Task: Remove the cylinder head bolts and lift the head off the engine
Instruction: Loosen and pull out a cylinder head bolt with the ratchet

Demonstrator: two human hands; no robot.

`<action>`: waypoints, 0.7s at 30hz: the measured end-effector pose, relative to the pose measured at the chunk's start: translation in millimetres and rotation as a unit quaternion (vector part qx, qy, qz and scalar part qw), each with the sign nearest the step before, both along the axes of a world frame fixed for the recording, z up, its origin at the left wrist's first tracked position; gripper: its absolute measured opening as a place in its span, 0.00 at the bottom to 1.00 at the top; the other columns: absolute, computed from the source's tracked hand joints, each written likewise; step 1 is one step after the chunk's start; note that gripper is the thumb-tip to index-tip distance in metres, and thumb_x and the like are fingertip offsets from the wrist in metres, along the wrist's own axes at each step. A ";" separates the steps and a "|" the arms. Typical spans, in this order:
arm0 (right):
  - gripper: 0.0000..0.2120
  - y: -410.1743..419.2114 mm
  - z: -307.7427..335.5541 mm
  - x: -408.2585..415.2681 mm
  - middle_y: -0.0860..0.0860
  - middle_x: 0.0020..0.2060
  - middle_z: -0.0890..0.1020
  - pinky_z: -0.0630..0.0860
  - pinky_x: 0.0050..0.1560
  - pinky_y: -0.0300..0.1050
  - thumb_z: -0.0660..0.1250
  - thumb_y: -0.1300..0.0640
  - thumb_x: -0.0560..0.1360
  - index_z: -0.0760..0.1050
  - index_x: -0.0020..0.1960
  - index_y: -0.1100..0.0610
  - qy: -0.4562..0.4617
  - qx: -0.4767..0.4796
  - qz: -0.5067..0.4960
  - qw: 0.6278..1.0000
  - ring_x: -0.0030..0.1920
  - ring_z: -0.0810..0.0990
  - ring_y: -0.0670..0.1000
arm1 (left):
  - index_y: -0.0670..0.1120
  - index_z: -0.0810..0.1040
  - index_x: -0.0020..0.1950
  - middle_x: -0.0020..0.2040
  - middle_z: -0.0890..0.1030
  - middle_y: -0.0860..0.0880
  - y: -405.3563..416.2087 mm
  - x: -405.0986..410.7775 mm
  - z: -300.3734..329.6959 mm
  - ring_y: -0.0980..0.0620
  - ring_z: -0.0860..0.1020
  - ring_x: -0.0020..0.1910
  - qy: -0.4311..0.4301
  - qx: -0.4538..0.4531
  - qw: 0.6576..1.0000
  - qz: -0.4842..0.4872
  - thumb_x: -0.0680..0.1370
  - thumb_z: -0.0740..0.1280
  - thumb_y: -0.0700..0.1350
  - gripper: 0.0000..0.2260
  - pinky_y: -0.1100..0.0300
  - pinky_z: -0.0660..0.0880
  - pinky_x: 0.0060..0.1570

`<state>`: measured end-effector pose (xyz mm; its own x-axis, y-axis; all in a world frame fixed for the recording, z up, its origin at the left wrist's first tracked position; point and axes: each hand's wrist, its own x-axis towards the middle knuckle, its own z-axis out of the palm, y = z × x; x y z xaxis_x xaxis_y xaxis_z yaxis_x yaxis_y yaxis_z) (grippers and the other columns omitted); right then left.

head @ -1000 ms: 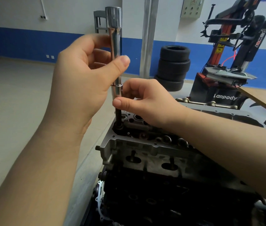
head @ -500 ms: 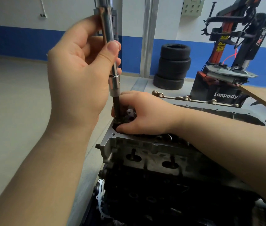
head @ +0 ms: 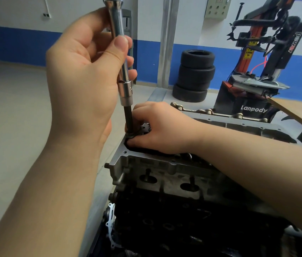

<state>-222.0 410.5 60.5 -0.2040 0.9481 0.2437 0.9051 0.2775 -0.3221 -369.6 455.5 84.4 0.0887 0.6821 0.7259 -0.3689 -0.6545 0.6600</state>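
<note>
My left hand (head: 83, 75) grips a chrome extension bar (head: 117, 25) that stands upright, its top cut off by the frame. A chrome socket (head: 126, 93) at the bar's lower end sits on a long black head bolt (head: 128, 117). The bolt rises out of the near left corner of the grey cylinder head (head: 146, 166). My right hand (head: 161, 127) lies on top of the head, its fingers curled round the bolt's lower end and washer. The dark engine block (head: 183, 219) is below the head.
A grey cast cover or pan (head: 239, 125) lies behind the engine. Stacked tyres (head: 194, 75) and a red and black tyre changer (head: 254, 71) stand at the back. Bare floor (head: 16, 108) stretches to the left. A wooden board (head: 298, 117) is at the right.
My left hand has raised the extension bar and socket, so more black bolt shank shows. My right hand dropped from the socket to the bolt's base on the head.
</note>
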 end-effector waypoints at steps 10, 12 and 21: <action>0.12 2.1 -4.7 7.6 0.39 0.48 0.84 0.75 0.54 0.29 0.77 0.53 0.77 0.82 0.59 0.51 0.062 0.021 0.008 0.998 0.50 0.82 0.39 | 0.47 0.74 0.75 0.55 0.82 0.46 1.5 -0.5 3.5 0.46 0.86 0.49 0.041 0.027 0.998 -0.031 0.87 0.64 0.45 0.16 0.49 0.86 0.47; 0.12 0.6 -4.7 8.4 0.38 0.46 0.83 0.74 0.53 0.26 0.77 0.54 0.76 0.83 0.59 0.52 0.072 0.028 0.012 0.997 0.50 0.82 0.38 | 0.47 0.75 0.74 0.52 0.82 0.49 1.8 -2.8 3.4 0.45 0.86 0.48 0.052 0.015 0.997 -0.056 0.87 0.64 0.46 0.15 0.49 0.86 0.47; 0.11 -4.4 -3.6 4.3 0.42 0.47 0.86 0.80 0.54 0.41 0.76 0.59 0.77 0.82 0.59 0.55 0.186 0.068 0.031 0.980 0.47 0.85 0.40 | 0.47 0.80 0.60 0.44 0.79 0.48 0.9 1.3 -2.7 0.46 0.76 0.38 0.058 -0.021 0.990 -0.130 0.88 0.60 0.47 0.10 0.52 0.74 0.37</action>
<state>-217.7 406.2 56.8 -0.1335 0.8908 0.4344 0.7127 0.3909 -0.5825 -368.3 456.4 81.7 0.3459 0.6548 0.6720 -0.4419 -0.5181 0.7323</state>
